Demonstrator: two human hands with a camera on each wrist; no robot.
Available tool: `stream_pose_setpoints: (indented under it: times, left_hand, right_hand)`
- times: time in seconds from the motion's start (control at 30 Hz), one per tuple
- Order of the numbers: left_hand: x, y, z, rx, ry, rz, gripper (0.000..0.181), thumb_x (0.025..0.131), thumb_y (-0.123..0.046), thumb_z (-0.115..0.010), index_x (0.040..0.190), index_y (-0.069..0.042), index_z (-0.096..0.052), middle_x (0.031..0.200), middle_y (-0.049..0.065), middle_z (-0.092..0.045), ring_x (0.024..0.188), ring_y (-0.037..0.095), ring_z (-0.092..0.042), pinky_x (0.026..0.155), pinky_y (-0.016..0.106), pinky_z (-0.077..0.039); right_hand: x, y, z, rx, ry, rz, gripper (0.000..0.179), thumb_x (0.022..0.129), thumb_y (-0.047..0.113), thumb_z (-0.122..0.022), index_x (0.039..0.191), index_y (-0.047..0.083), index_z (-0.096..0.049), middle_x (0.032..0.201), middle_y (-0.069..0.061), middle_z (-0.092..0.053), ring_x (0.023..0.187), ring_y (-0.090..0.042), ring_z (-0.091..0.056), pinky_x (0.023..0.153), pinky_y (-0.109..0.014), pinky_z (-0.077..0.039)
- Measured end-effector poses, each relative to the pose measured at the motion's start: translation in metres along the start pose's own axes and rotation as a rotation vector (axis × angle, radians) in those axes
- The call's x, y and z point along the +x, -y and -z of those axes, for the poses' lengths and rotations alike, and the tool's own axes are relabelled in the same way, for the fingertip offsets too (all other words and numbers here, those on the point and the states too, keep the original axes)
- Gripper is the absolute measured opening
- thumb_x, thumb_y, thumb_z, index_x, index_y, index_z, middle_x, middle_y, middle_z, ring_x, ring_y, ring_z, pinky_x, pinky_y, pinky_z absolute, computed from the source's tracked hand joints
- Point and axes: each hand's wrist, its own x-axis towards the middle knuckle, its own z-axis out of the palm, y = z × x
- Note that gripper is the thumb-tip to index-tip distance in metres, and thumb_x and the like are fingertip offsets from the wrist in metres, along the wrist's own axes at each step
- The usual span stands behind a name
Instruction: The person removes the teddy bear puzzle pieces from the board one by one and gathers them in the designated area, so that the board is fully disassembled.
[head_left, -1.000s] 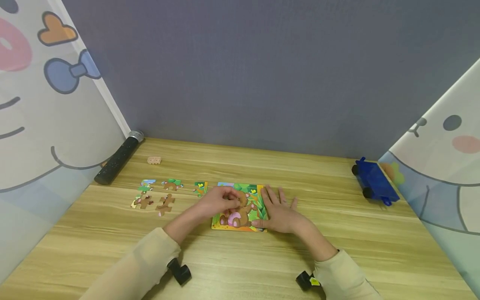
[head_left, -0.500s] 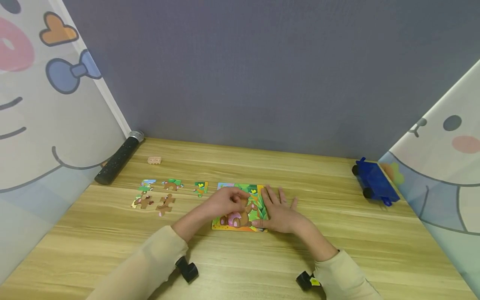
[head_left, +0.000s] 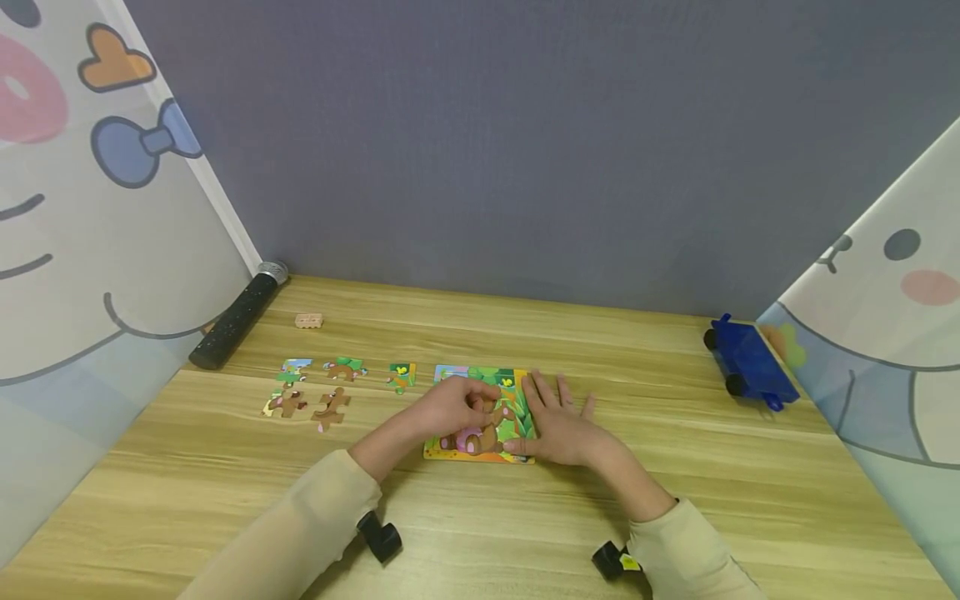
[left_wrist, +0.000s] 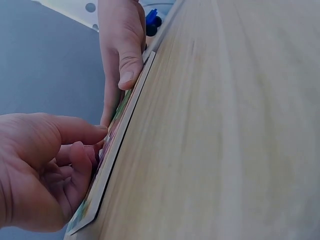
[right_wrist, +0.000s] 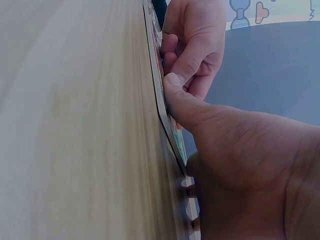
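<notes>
A bear jigsaw puzzle (head_left: 457,456) lies on the wooden table in front of the person. Over its upper left part, my left hand (head_left: 452,408) pinches a brown puzzle piece (head_left: 487,406) between thumb and curled fingers, which hide most of it. In the left wrist view the left thumb (left_wrist: 90,132) reaches down to the puzzle's face. My right hand (head_left: 558,432) lies flat with spread fingers along the puzzle's right edge, its thumb (right_wrist: 175,92) resting on the lower right part.
Several loose puzzle pieces (head_left: 330,407) lie to the left, one piece (head_left: 402,377) nearer the puzzle. Behind them is a small pink block (head_left: 309,321). A black microphone (head_left: 238,321) leans at the left wall, and a blue toy cart (head_left: 752,362) stands far right.
My left hand has shifted slightly right over the puzzle, its fingertips now lower and closer to the bear's middle. My right hand has stayed in place.
</notes>
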Motion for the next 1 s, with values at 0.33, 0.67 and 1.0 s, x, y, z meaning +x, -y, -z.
stream_pose_setpoints:
  times: [0.33, 0.67, 1.0]
  left_hand:
    - [0.0013, -0.0006, 0.0003, -0.005, -0.031, -0.017, 0.038, 0.095, -0.005, -0.067, 0.133, 0.001, -0.064, 0.076, 0.005, -0.055, 0.047, 0.01, -0.047, 0.04, 0.022, -0.041]
    - [0.0016, 0.0004, 0.0014, -0.068, -0.084, -0.024, 0.027, 0.098, -0.009, -0.067, 0.124, -0.004, -0.071, 0.099, 0.005, -0.066, 0.064, 0.014, -0.056, 0.051, 0.025, -0.048]
    - [0.0015, 0.0038, -0.0013, -0.207, -0.087, -0.02, 0.025, 0.098, -0.004, -0.066, 0.122, 0.0, -0.069, 0.098, 0.01, -0.074, 0.052, 0.012, -0.061, 0.045, 0.022, -0.049]
  right_hand:
    - [-0.0007, -0.0006, 0.0002, 0.0, 0.002, -0.004, 0.111, 0.09, 0.069, -0.06, 0.162, 0.005, -0.005, 0.168, -0.016, 0.005, 0.147, -0.052, 0.012, 0.099, -0.085, 0.008]
    - [0.0, -0.0008, 0.0002, -0.003, 0.005, -0.011, 0.111, 0.089, 0.069, -0.061, 0.162, 0.006, -0.005, 0.168, -0.015, 0.005, 0.147, -0.051, 0.011, 0.099, -0.084, 0.008]
    - [0.0004, 0.0003, 0.0015, -0.008, 0.012, -0.01, 0.111, 0.089, 0.069, -0.061, 0.162, 0.006, -0.005, 0.168, -0.015, 0.005, 0.147, -0.051, 0.011, 0.099, -0.084, 0.008]
